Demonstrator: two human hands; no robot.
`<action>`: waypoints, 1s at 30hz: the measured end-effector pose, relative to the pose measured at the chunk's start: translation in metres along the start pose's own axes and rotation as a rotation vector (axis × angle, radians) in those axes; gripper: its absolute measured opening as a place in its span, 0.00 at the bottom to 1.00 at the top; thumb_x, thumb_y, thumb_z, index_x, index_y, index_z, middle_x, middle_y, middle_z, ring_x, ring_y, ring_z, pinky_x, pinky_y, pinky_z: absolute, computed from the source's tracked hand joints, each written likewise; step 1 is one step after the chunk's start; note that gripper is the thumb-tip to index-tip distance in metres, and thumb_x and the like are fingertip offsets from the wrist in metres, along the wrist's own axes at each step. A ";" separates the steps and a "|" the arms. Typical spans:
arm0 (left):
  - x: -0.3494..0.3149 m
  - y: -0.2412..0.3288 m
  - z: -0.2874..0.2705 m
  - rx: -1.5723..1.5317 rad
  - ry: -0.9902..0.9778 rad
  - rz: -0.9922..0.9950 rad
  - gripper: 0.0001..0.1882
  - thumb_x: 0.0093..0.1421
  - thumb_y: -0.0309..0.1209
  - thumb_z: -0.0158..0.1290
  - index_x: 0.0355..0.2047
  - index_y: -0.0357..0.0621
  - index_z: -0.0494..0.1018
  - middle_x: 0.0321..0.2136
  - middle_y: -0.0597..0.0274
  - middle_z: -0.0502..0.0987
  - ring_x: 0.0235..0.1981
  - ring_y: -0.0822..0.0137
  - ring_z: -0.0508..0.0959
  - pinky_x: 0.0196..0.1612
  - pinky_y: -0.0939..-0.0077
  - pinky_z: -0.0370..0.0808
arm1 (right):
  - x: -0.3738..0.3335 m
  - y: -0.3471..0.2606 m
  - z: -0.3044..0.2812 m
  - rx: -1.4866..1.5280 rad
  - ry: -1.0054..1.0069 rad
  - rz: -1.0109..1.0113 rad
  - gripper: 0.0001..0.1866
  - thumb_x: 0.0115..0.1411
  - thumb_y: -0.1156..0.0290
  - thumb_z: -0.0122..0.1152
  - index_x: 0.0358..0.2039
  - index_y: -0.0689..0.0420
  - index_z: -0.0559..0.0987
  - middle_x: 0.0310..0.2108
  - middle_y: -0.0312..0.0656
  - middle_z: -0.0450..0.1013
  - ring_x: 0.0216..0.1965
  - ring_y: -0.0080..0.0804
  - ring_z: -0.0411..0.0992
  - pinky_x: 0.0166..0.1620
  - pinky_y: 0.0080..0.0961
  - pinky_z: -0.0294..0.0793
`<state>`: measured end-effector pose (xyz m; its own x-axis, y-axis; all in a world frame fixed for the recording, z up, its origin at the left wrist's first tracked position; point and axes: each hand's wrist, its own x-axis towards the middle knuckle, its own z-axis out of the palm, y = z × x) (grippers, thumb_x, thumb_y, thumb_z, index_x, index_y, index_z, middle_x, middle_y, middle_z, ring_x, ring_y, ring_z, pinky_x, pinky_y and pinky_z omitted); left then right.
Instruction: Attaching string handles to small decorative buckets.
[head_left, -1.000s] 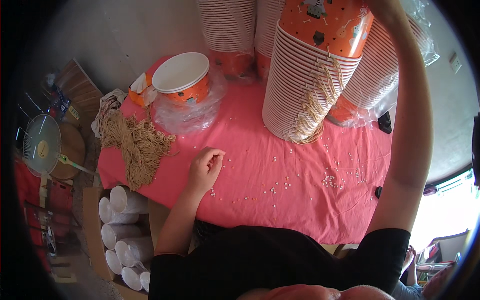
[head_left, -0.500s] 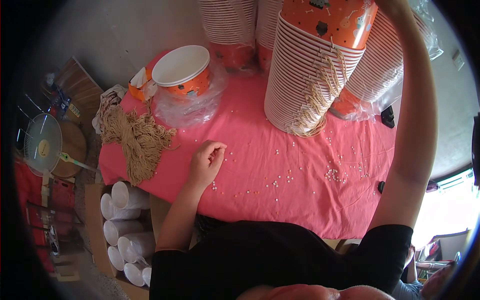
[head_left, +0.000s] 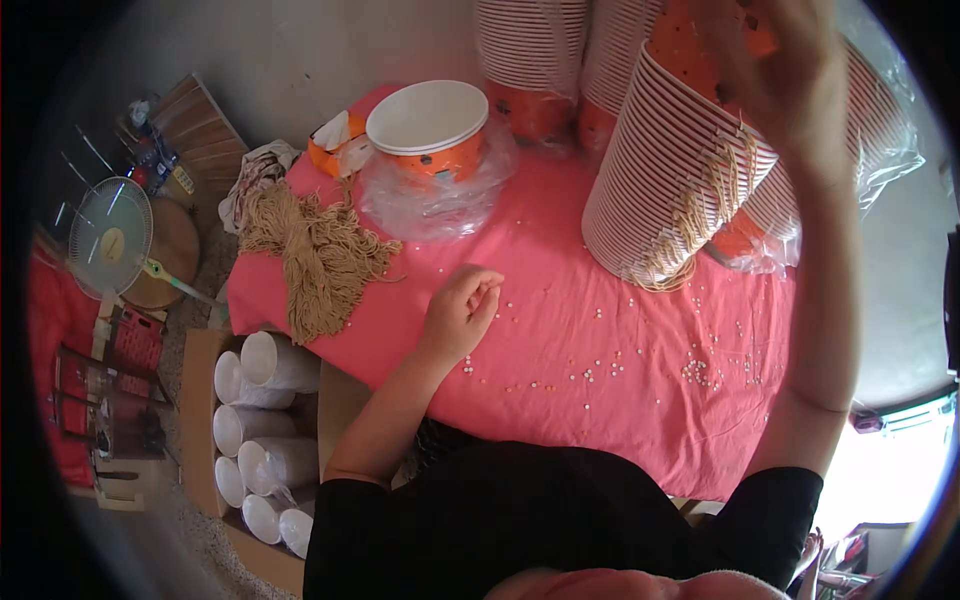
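Note:
My left hand point(head_left: 463, 312) hovers over the pink cloth with its fingers curled in toward the thumb. Whatever it may hold is too small to make out. My right hand point(head_left: 795, 95), smeared by motion, is raised in front of the top of a tall leaning stack of nested paper buckets point(head_left: 640, 170). Its fingers look apart, with nothing visible in them. Orange printed wall shows on the uppermost bucket point(head_left: 685, 45), partly behind this hand. Loops of tan cord point(head_left: 715, 200) hang down the stack's right side. A bundle of tan cords point(head_left: 320, 260) lies to the left.
White-rimmed orange buckets point(head_left: 428, 118) sit in clear plastic at the back left. More wrapped stacks point(head_left: 530, 50) stand behind. Small white and orange beads point(head_left: 590, 372) are scattered over the pink tablecloth point(head_left: 520, 420). A cardboard box point(head_left: 200, 430) of white cups stands at lower left.
My right hand has come down from the top edge of the view, in front of the top bucket. The whole view has shifted, moving the table's contents rightward. My left hand stays curled.

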<state>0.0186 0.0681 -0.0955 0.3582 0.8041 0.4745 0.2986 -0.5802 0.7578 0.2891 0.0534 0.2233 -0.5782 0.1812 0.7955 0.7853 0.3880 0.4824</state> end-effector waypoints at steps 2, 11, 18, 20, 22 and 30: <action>0.005 -0.001 0.001 -0.095 0.092 -0.006 0.13 0.59 0.22 0.58 0.44 0.40 0.74 0.39 0.59 0.75 0.33 0.71 0.75 0.34 0.78 0.74 | -0.012 -0.038 0.028 0.042 -0.265 -0.018 0.24 0.49 0.69 0.70 0.48 0.54 0.77 0.48 0.40 0.74 0.48 0.40 0.73 0.51 0.38 0.72; 0.103 -0.025 -0.026 0.156 0.507 0.126 0.55 0.49 0.37 0.70 0.68 0.36 0.46 0.64 0.42 0.54 0.66 0.46 0.56 0.67 0.54 0.57 | -0.058 -0.109 0.219 0.396 -0.504 0.099 0.14 0.57 0.69 0.60 0.43 0.58 0.79 0.39 0.44 0.77 0.40 0.45 0.76 0.44 0.40 0.75; 0.131 -0.060 -0.023 0.007 0.644 -0.035 0.72 0.40 0.43 0.75 0.71 0.36 0.32 0.69 0.36 0.44 0.71 0.43 0.48 0.70 0.53 0.51 | -0.060 -0.126 0.238 0.571 -0.677 0.289 0.09 0.59 0.65 0.58 0.32 0.57 0.80 0.33 0.47 0.78 0.35 0.49 0.77 0.37 0.44 0.77; 0.132 -0.068 -0.024 -0.072 0.687 0.092 0.71 0.38 0.41 0.75 0.70 0.36 0.35 0.67 0.36 0.50 0.69 0.42 0.55 0.68 0.52 0.56 | -0.066 -0.129 0.224 0.667 -0.616 0.213 0.09 0.58 0.66 0.58 0.28 0.59 0.78 0.31 0.47 0.78 0.34 0.49 0.77 0.36 0.43 0.76; 0.131 -0.070 -0.022 -0.040 0.662 0.119 0.69 0.38 0.39 0.75 0.70 0.36 0.38 0.65 0.37 0.54 0.67 0.42 0.58 0.66 0.51 0.59 | -0.073 -0.129 0.215 0.667 -0.594 0.195 0.08 0.57 0.67 0.59 0.29 0.59 0.79 0.31 0.46 0.78 0.34 0.48 0.77 0.36 0.43 0.76; 0.129 -0.058 -0.019 0.140 0.668 0.205 0.66 0.31 0.38 0.78 0.66 0.37 0.48 0.58 0.41 0.63 0.60 0.43 0.66 0.61 0.50 0.66 | -0.088 -0.118 0.204 0.782 -0.504 0.236 0.08 0.57 0.65 0.60 0.28 0.57 0.79 0.30 0.43 0.77 0.33 0.46 0.77 0.37 0.41 0.76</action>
<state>0.0303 0.2081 -0.0696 -0.1859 0.5591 0.8080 0.4100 -0.7032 0.5809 0.2020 0.1756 0.0217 -0.5941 0.6285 0.5019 0.6294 0.7518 -0.1964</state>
